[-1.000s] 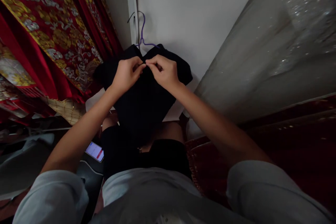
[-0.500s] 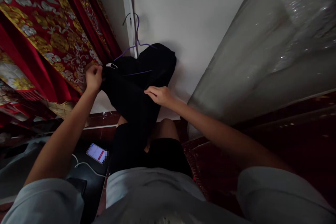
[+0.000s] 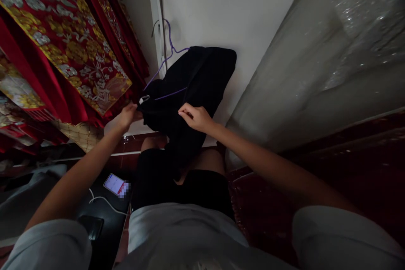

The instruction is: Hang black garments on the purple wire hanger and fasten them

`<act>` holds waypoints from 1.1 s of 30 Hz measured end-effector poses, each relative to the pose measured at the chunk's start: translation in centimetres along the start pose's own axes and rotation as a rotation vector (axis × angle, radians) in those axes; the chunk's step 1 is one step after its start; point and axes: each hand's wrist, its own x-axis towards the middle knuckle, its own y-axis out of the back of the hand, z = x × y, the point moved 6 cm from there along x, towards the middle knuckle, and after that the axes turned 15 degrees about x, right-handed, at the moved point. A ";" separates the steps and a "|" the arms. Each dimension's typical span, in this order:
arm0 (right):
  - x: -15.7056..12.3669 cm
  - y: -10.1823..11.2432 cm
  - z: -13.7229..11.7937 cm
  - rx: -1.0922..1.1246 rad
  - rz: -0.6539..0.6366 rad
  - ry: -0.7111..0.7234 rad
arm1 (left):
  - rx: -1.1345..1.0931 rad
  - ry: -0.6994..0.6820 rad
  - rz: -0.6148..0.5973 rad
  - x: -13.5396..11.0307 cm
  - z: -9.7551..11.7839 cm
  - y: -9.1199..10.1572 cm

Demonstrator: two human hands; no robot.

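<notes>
A black garment [image 3: 193, 84] hangs on a purple hanger [image 3: 168, 52] hooked at the edge of a white wall. My left hand [image 3: 128, 114] is closed on the garment's left edge, near a small white label. To its right, my right hand [image 3: 194, 117] pinches the dark cloth at its middle. The lower part of the garment drapes down over my lap, and part of the hanger's purple bar shows across the cloth.
Red and gold patterned fabric [image 3: 63, 46] hangs at the left. A lit phone [image 3: 116, 184] with a white cable lies on a dark surface at lower left. A grey glittery curtain [image 3: 322, 50] fills the right, above a dark red patterned surface [image 3: 262, 215].
Both hands were pinched together at the garment's collar; they have parted. The left hand pulled the cloth's edge leftward, then dropped lower. The garment has twisted on the hanger.
</notes>
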 end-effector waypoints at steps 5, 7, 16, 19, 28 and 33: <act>1.1 -0.8 -0.8 0.077 0.050 0.008 | 0.262 -0.092 -0.147 -1.7 0.4 -2.0; 1.6 -0.4 -1.1 0.082 0.084 0.015 | 0.373 -0.163 -0.140 -1.5 1.3 -0.9; 0.8 -0.6 -1.4 0.162 0.058 -0.133 | 0.809 -0.248 -0.617 -3.3 0.1 -3.2; -0.1 -2.6 -1.3 0.154 -0.166 -0.230 | 0.648 -0.303 -0.580 -4.7 0.8 -4.6; 1.2 -6.8 -3.1 0.718 -0.331 -0.480 | 0.051 -0.672 -0.020 -7.2 8.7 -2.9; 1.8 -7.1 -1.7 0.937 -0.015 -0.796 | -0.027 -0.679 -0.213 -8.0 7.0 -4.6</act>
